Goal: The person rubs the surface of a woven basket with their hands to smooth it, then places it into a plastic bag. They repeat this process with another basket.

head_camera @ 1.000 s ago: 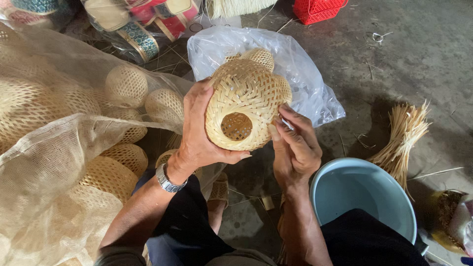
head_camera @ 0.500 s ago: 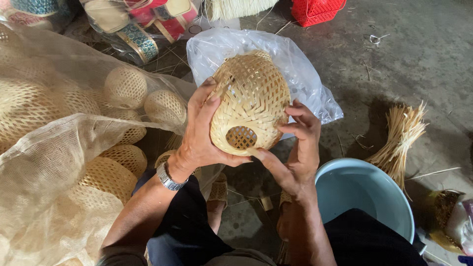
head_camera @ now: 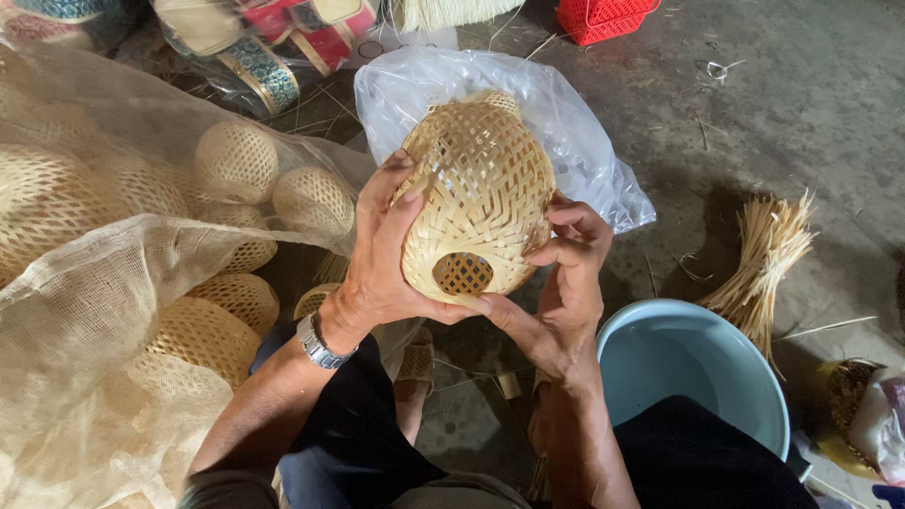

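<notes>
Here, head view, the only one. Both hands hold a woven bamboo basket [head_camera: 481, 193], egg-shaped, pale straw colour, open lattice weave. Left hand [head_camera: 382, 254] wraps its left flank, fingers spread up the side, thumb under the lower edge. Right hand [head_camera: 566, 273] supports the lower right side, fingers curled against the weave. The basket sits above the person's lap, over a clear plastic bag [head_camera: 584, 141] on the concrete floor [head_camera: 801, 104].

Orientation: long axis runs roughly away from the person and slightly to the right. The narrower end points away, toward the bag. The round opening at the near end faces the camera, and lattice shows through it.

Surroundings: mesh sack [head_camera: 85, 311] at left, full of similar woven baskets [head_camera: 236, 160]. Light blue basin [head_camera: 698, 368] just beside the right forearm. Bundle of bamboo strips [head_camera: 764, 264] on the floor at right. Red plastic basket [head_camera: 603, 17] at the top edge. Metal wristwatch [head_camera: 319, 341] on the left wrist.

Risk, as judged: the grip rests on thin springy weave, so a hard squeeze could deform or crack strips near the opening. The right hand holds only by fingertips; if they slip, the piece could roll toward the basin or the floor.
</notes>
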